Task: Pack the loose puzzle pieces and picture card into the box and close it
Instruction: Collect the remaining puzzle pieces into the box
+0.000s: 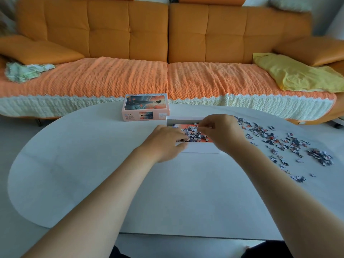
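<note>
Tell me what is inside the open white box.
The white box holds a heap of puzzle pieces on an orange sheet, perhaps the picture card. The left hand and right hand hide its ends.

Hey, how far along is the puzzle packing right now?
Partly done. An orange sheet, apparently the picture card, and a heap of pieces already lie in the open box. The left hand and right hand are both at that heap. Left to do: many loose pieces lie scattered on the table, and the lid stands apart behind the box.
</note>
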Available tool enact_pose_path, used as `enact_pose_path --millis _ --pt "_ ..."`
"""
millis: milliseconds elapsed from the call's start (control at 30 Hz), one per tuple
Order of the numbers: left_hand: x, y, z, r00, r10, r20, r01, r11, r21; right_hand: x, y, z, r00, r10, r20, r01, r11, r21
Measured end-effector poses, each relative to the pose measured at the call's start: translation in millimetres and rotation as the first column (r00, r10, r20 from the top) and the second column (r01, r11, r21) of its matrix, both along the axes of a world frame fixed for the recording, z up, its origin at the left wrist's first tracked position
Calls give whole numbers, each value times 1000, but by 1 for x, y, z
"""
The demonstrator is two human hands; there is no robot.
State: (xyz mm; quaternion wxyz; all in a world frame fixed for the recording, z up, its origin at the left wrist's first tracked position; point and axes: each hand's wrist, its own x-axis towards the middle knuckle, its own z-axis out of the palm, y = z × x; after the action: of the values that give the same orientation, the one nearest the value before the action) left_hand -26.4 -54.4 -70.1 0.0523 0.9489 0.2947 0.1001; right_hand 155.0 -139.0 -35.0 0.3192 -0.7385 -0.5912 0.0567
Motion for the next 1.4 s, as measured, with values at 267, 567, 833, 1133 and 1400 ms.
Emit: enact_pose_path --millis 267,567,833,1133,1400 --pt "1 0 -8 997 61 50 -59 998 -38 -9 0 -23 941 280 189 -222 934 -279" --pt "2 2 -12 991 20 -132 -21 1000 -5 -1 4 -37 902 316 294 -179 894 -410" --pt "9 -18 2 997 65 31 -65 998 -1 20 -21 -29 947 193 257 -145 971 -192" --pt "87 -109 8 927 -78 368 129 985 -115 89 -118 -51 981 -75 180 113 970 -215" --pt "177 -146 -35 982 -147 -120 126 977 -169 145 -159 -82 961 -200 193 264 873 -410"
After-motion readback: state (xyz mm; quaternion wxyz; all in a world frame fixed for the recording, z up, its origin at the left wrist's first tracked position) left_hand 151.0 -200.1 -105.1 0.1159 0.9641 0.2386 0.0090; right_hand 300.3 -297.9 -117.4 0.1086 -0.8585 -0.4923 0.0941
